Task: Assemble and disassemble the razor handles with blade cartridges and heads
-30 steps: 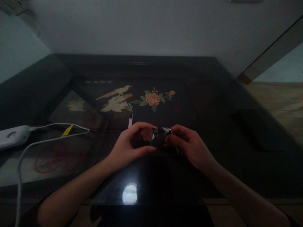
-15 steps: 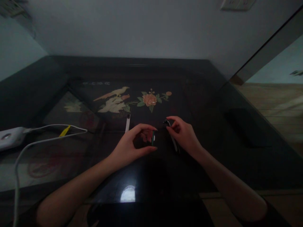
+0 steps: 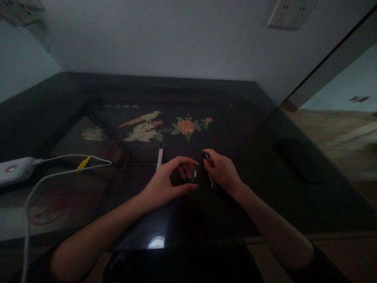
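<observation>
My left hand (image 3: 165, 181) pinches a small thin watch case (image 3: 193, 175) on edge between thumb and fingertips; a greenish edge and a pale spot show on its side. Close by on the right, my right hand (image 3: 223, 169) is closed on a light watch strap (image 3: 211, 181). The strap's dark end sticks out at the fingertips and its tail hangs below the hand. A gap separates strap and case. Another light strap (image 3: 160, 155) with a dark end lies on the table just behind my left hand, partly hidden by it.
The dark glossy table (image 3: 250, 212) bears a bird-and-flower picture (image 3: 185, 127). A white power strip (image 3: 16, 171) with a white cable (image 3: 48, 175) and yellow tag (image 3: 84, 163) lies at left. A dark flat object (image 3: 303, 161) lies at right. Behind rises a wall with sockets (image 3: 291, 13).
My right hand has moved left with the strap, closer to the watch case. My left hand has shifted slightly right, still holding the case. The view has tilted a little.
</observation>
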A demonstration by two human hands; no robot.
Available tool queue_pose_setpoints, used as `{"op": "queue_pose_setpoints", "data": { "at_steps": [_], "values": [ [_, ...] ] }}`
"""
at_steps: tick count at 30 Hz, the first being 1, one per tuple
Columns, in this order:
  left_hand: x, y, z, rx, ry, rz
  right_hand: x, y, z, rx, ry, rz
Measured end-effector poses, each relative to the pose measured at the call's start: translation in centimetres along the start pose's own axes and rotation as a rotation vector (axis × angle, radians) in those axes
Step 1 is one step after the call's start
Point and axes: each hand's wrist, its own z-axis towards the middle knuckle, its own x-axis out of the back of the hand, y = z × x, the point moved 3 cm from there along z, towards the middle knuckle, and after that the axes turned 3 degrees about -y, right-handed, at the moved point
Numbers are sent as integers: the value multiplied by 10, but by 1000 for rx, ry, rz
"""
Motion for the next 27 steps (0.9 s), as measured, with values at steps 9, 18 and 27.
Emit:
{"op": "queue_pose_setpoints", "data": {
  "at_steps": [9, 18, 27],
  "values": [
    [-4, -1, -1, -105, -37, 154, 0, 12, 3, 90, 148, 105],
    [-14, 9, -15, -664, -172, 391, 18, -25, 4, 271, 167, 107],
    [-24, 22, -26, -991, -151, 442, -12, -111, 36, 456, -151, -246]
  ]
}}
